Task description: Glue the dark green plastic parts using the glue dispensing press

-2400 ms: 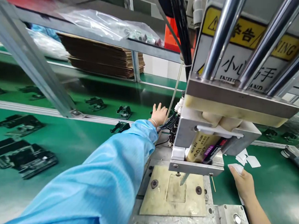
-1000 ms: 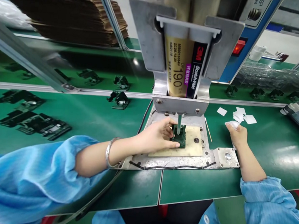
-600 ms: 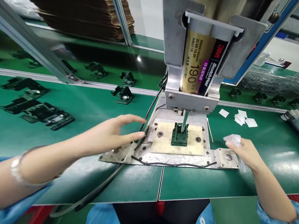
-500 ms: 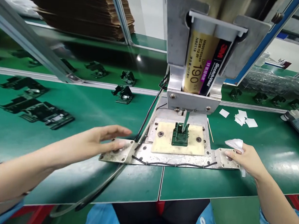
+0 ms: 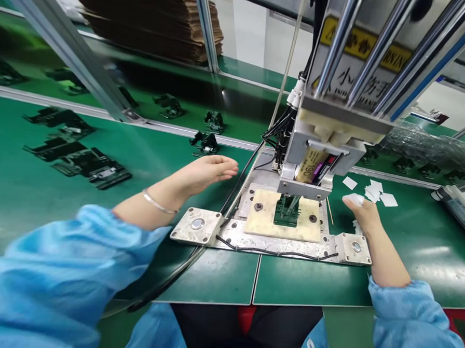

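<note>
Centre frame, the green part (image 5: 286, 217) sits on the cream plate (image 5: 261, 219) under the dispenser head (image 5: 314, 170). Our left hand (image 5: 205, 173) hovers open and empty. Our right hand (image 5: 361, 212) pinches a white wipe (image 5: 354, 198) near the head, so we risk a nipped finger or smeared glue.

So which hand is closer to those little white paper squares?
Right. The right hand, pinching a white wipe, is just beside the paper squares; the left hand hovers far off, across the glue dispenser.
</note>
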A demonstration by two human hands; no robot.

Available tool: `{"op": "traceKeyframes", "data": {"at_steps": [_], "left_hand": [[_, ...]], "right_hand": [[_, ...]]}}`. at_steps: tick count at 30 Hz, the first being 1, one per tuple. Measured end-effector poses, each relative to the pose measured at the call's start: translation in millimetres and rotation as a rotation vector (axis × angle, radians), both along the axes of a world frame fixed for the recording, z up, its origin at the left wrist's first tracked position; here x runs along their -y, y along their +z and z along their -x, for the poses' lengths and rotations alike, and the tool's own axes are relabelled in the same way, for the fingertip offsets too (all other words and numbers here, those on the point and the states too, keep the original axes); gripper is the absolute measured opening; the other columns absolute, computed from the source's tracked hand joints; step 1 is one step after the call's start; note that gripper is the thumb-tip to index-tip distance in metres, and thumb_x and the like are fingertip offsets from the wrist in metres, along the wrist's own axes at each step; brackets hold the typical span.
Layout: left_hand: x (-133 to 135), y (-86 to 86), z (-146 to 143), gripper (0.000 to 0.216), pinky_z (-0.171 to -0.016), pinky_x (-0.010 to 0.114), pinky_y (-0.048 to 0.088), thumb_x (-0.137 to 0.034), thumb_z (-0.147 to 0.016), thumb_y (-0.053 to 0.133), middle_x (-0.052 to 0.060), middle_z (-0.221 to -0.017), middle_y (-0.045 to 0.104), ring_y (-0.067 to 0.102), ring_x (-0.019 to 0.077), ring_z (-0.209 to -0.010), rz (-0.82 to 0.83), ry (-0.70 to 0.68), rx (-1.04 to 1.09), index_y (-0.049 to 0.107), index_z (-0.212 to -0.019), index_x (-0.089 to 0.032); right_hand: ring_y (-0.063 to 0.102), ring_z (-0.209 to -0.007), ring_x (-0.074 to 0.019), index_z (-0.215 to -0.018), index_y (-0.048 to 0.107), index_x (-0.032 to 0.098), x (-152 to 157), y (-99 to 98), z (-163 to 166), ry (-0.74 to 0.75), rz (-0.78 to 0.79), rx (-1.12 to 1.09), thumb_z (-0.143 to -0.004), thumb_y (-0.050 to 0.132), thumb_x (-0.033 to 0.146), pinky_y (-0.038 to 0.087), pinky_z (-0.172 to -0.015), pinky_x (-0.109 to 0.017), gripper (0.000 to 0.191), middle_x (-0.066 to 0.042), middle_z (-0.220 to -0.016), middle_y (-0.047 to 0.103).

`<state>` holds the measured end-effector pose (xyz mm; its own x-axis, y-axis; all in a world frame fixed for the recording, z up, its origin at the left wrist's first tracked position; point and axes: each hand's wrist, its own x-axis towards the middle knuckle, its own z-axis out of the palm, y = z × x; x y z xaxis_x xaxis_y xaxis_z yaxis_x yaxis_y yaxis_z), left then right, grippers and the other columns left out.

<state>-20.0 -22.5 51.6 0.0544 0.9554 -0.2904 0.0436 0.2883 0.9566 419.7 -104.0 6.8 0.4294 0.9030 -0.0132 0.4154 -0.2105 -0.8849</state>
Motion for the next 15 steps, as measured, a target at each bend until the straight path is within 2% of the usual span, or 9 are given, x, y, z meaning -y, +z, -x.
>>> {"op": "traceKeyframes", "data": {"at_steps": [2, 5, 8, 11, 15], "left_hand": [[-17, -14.0, -9, 0.021, -0.098, 0.036, 0.050, -0.023, -0.072, 0.077, 0.008, -0.086, 0.068, 0.065, 0.0165, -0.085, -0.024, 0.058, 0.110, 0.064, -0.083, -0.011], [-27, -32.8, -13, 0.017, -0.094, 0.032, 0.053, -0.019, -0.074, 0.073, 0.006, -0.084, 0.065, 0.066, 0.0143, -0.084, -0.076, 0.127, 0.250, 0.061, -0.085, -0.012], [-27, -43.3, -9, 0.022, -0.088, 0.028, 0.054, -0.021, -0.071, 0.078, 0.005, -0.083, 0.065, 0.065, 0.0128, -0.080, -0.098, 0.117, 0.298, 0.063, -0.083, -0.012], [-26, -48.2, -7, 0.032, -0.082, 0.025, 0.053, -0.024, -0.060, 0.086, 0.004, -0.080, 0.064, 0.062, 0.0107, -0.075, -0.107, 0.070, 0.268, 0.064, -0.079, -0.011], [-27, -52.7, -8, 0.037, -0.079, 0.028, 0.051, -0.032, -0.059, 0.087, 0.002, -0.078, 0.063, 0.059, 0.0115, -0.074, -0.136, 0.004, 0.199, 0.065, -0.079, -0.010]], "right_hand": [[0.066, -0.090, -0.0292, -0.086, 0.074, 0.013, -15, -14.8, 3, -0.066, -0.111, -0.028, -0.060, 0.078, 0.057, 0.050, -0.081, -0.039, 0.051, -0.011, -0.090, 0.073], [0.066, -0.092, -0.0291, -0.088, 0.073, 0.013, -21, -29.4, 4, -0.100, -0.191, -0.011, -0.064, 0.075, 0.055, 0.050, -0.084, -0.040, 0.048, -0.012, -0.092, 0.073], [0.066, -0.093, -0.0312, -0.087, 0.074, 0.015, -18, -33.3, 2, -0.094, -0.174, 0.040, -0.064, 0.074, 0.055, 0.049, -0.088, -0.043, 0.046, -0.012, -0.092, 0.074], [0.066, -0.094, -0.0332, -0.087, 0.075, 0.015, -16, -34.3, -2, -0.087, -0.150, 0.059, -0.064, 0.073, 0.057, 0.048, -0.090, -0.046, 0.048, -0.012, -0.092, 0.074], [0.066, -0.097, -0.0354, -0.089, 0.075, 0.015, -17, -39.9, -8, -0.083, -0.116, 0.062, -0.064, 0.073, 0.057, 0.047, -0.089, -0.046, 0.049, -0.012, -0.093, 0.075]]}}
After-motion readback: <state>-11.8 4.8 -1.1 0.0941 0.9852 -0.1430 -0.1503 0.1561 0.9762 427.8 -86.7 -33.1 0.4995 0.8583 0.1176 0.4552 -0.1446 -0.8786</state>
